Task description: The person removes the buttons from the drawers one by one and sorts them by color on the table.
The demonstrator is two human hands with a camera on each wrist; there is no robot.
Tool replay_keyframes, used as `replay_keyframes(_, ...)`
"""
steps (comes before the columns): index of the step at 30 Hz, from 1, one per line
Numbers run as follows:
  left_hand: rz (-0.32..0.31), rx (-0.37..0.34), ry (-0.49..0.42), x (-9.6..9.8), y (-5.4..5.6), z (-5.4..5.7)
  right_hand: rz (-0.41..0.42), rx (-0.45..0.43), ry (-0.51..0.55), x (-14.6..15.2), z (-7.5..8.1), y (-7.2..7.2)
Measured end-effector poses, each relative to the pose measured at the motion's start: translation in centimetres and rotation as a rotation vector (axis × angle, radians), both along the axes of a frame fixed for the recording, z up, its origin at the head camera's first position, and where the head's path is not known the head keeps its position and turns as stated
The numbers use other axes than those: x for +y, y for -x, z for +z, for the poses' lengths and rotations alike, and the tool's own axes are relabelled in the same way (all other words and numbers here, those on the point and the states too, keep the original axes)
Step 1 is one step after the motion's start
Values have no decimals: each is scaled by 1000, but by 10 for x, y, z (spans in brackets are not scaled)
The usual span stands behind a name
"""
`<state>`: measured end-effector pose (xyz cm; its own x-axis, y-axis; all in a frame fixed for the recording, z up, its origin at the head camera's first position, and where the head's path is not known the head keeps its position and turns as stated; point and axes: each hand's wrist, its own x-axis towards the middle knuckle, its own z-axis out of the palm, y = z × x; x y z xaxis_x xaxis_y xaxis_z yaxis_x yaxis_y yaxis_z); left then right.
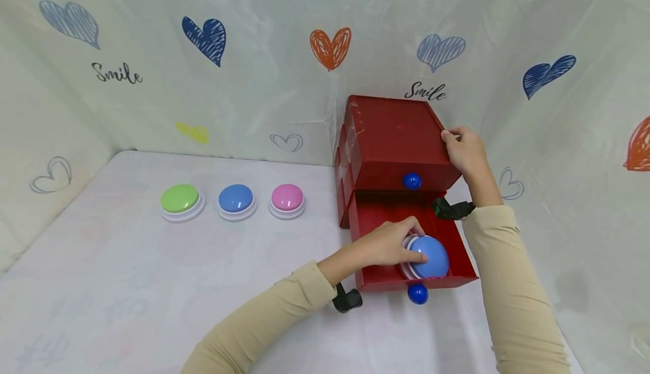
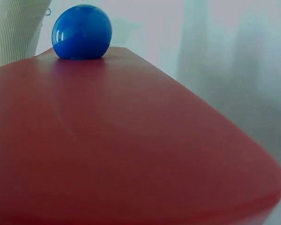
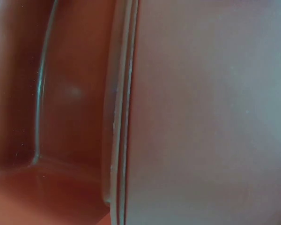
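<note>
Left hand [image 1: 388, 244] in a thumb-and-finger pinch, right hand [image 1: 467, 151] farther forward with bent fingers [image 1: 461, 132], both forearms [image 1: 513, 289] outstretched.

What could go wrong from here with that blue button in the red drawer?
The left hand grips the blue button with its thumb on the smooth dome, so it might slip or press it by accident. The button looks tilted inside the open drawer, so it could catch if the drawer were closed. The right hand holds the red cabinet's top edge; letting go might let it shift.
</note>
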<state>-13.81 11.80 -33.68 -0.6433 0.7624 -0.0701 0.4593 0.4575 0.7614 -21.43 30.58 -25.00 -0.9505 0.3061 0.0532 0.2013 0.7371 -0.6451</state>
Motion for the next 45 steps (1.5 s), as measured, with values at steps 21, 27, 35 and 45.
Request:
replay_keyframes(21,-43,31,-79,-3,0,7,-2,0,12,1,0,1)
replay_keyframes(27,-26,41,-93,-5,0,9,2,-4,12,1,-1,1)
replay_keyframes(35,1,72,-152,-16,-1,16,11,9,18,0,0,0)
replay_keyframes(45,140,-34,-328,-48,1,26,12,8,17,0,1,0)
